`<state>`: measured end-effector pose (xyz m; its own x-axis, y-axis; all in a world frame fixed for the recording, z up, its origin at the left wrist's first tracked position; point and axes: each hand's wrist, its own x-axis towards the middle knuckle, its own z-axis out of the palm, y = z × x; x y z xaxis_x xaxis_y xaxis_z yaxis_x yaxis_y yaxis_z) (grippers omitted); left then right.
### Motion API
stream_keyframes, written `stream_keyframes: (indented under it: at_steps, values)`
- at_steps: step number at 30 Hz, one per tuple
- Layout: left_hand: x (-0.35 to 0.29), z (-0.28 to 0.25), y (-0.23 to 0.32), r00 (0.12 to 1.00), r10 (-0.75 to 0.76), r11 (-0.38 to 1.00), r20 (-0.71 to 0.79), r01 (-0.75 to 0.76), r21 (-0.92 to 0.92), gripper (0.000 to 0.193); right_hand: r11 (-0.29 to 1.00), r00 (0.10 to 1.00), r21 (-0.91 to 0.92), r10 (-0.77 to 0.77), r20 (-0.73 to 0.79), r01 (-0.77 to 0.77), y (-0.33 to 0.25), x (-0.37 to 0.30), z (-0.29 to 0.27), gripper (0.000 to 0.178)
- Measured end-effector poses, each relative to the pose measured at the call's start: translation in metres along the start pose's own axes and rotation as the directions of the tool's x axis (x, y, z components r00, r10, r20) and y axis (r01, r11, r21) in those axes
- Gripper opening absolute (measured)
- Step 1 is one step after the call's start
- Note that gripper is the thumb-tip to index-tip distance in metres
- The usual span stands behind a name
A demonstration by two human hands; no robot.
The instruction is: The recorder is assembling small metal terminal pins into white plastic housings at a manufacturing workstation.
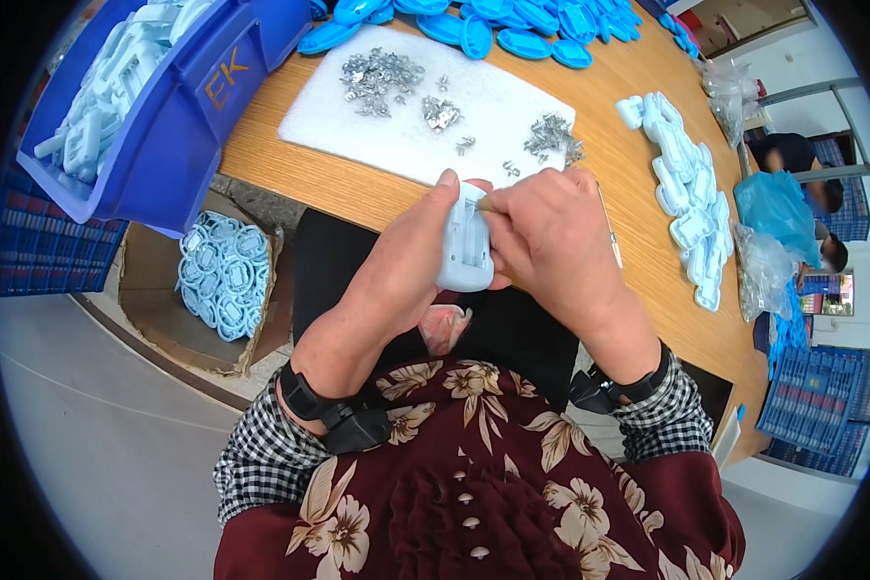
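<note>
A pale blue plastic housing [467, 242] with a long hollow slot stands tilted between my hands, just off the table's near edge. My left hand [418, 242] grips it along its left side, thumb on the upper rim. The fingers of my right hand [551, 227] are pinched together at the housing's upper right; whatever they hold there is hidden. Beyond my hands lies a white foam sheet [324, 130] bearing small metal clips in piles, among them a large pile [382, 77], a small one [441, 114] and one at the right corner [551, 135].
A blue bin [179, 126] full of pale housings stands at the left. Below it, a cardboard box [155, 290] holds round pale parts. Bright blue oval shells [522, 43] cover the table's far side. More pale housings [686, 193] lie at the right, beside plastic bags [764, 271].
</note>
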<state>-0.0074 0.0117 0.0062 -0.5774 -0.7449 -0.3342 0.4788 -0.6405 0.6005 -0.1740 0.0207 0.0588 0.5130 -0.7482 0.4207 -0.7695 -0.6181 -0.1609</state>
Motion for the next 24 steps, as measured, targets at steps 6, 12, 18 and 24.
stream_keyframes:
  at_steps: [6,12,18,24]
  values:
    - [0.001,-0.003,-0.002,1.0,-0.017,0.999,-0.015,0.016,-0.039,0.054,0.994,0.998,0.1,0.051,-0.04,-0.047,-0.006,-0.014,0.0,0.022]
    - [-0.003,-0.002,-0.001,0.997,0.016,0.998,0.073,-0.02,0.056,0.056,0.694,0.867,0.555,0.487,0.106,-0.458,0.002,-0.029,0.008,0.025]
    - [-0.009,-0.004,-0.001,0.981,0.185,0.834,0.05,-0.184,0.52,0.049,-0.042,0.628,0.762,0.537,0.563,-0.646,0.006,-0.03,0.001,0.028]
    - [-0.009,-0.005,-0.007,0.939,0.334,0.568,0.084,-0.272,0.777,0.041,0.062,0.655,0.741,0.52,0.548,-0.669,0.005,-0.039,0.009,0.027]
